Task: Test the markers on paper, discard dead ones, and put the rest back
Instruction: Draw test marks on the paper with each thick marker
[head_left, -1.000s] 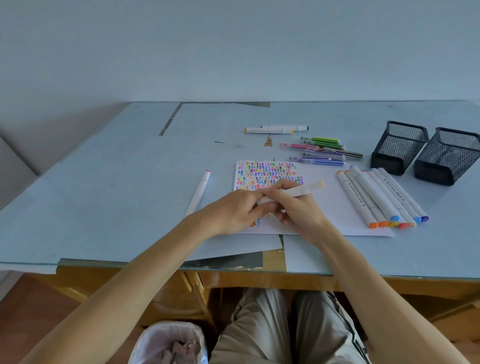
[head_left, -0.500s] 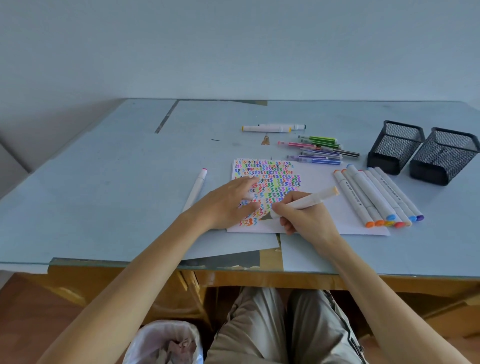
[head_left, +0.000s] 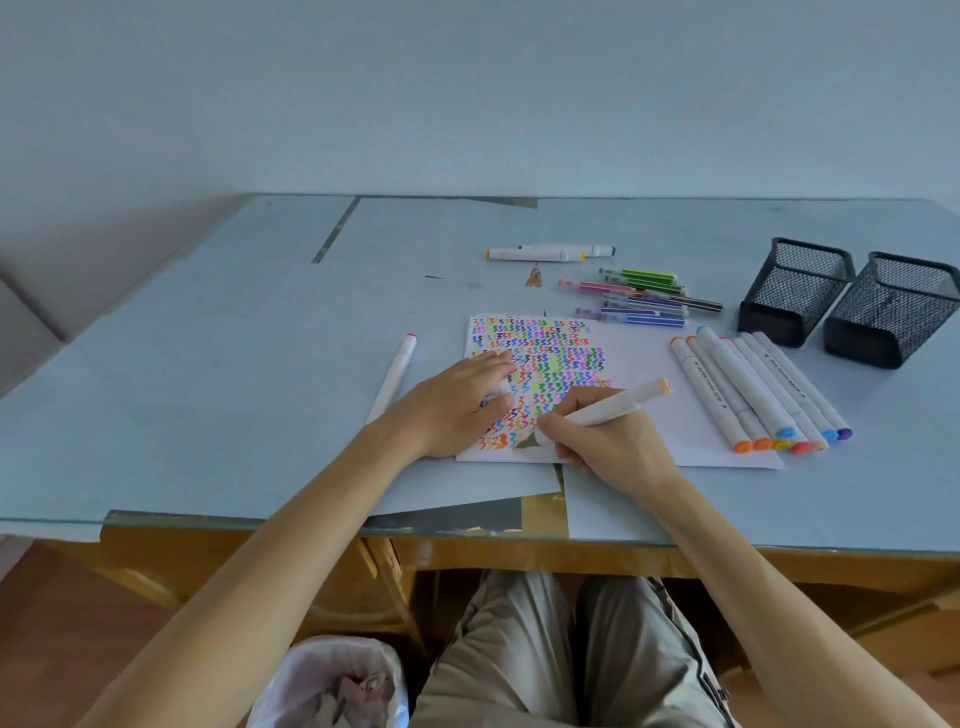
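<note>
- A desk (head_left: 208, 405) with a glass top fills the view, pale blue sheets lying flat beneath the glass.
- A dark strip (head_left: 336, 228) shows between two sheets at the far left.
- The wooden frame (head_left: 675, 564) runs under the near edge.
- Khaki trousers (head_left: 561, 654) sit below.
- A plain pale wall (head_left: 467, 93) stands behind.

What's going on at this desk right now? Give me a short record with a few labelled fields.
Right hand: grips a white marker, tip down on the paper
Left hand: lies flat on the paper's squiggles, a small white thing, perhaps the cap, under its fingers
Markers waiting: row of fat markers on the paper's right; thin pens behind
Holders: two black mesh cups, far right
Bin: lined wastebasket under the desk
</note>
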